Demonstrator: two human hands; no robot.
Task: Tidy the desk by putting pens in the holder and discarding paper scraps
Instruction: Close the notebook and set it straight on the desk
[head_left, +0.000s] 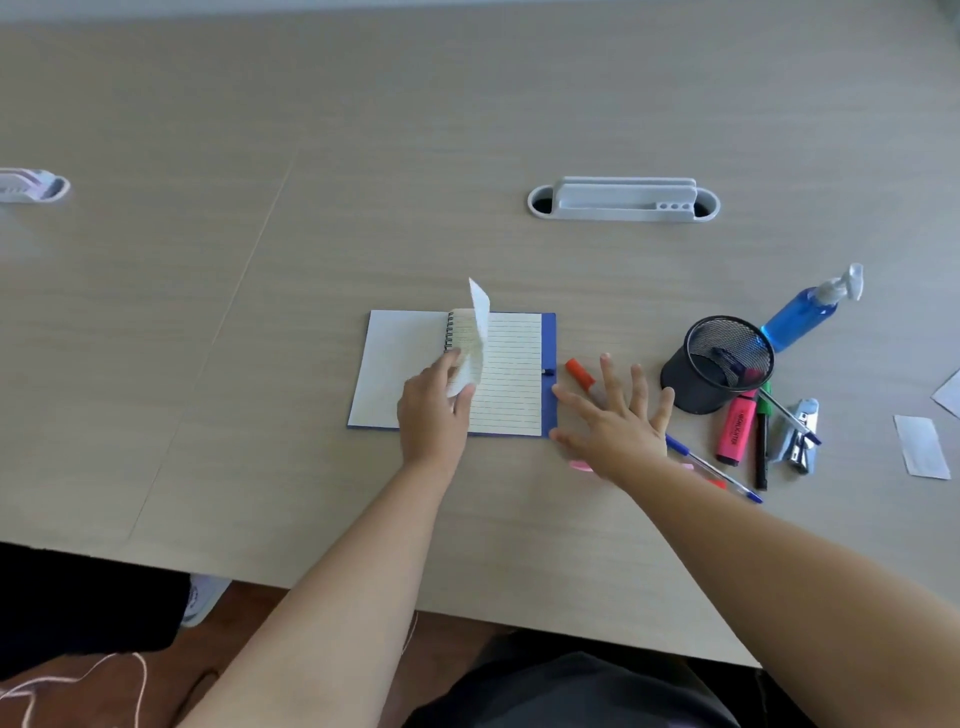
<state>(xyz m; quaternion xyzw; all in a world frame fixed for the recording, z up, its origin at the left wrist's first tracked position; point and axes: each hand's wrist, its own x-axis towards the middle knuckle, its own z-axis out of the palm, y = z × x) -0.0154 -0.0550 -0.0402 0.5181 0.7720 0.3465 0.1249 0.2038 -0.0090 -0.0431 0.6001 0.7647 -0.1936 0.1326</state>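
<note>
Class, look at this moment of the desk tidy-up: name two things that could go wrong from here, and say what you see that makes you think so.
The left hand pinches a notebook page standing up from the spiral; a tug might tear it. The right hand, fingers spread, hovers over the red marker and blue pen; a sweep could roll them toward the desk edge.

Head view, sole camera: was worn on the person's head and looked forward and steeply down across the desk (260, 312), its near edge running across the lower frame. Placed close above the open notebook (415, 364), which lay near frame centre; both forearms entered from the bottom edge, the mesh pen holder (696, 384) stood right of the notebook, and the grey cable tray (623, 200) lay beyond it. No second view was supplied for overlap.
</note>
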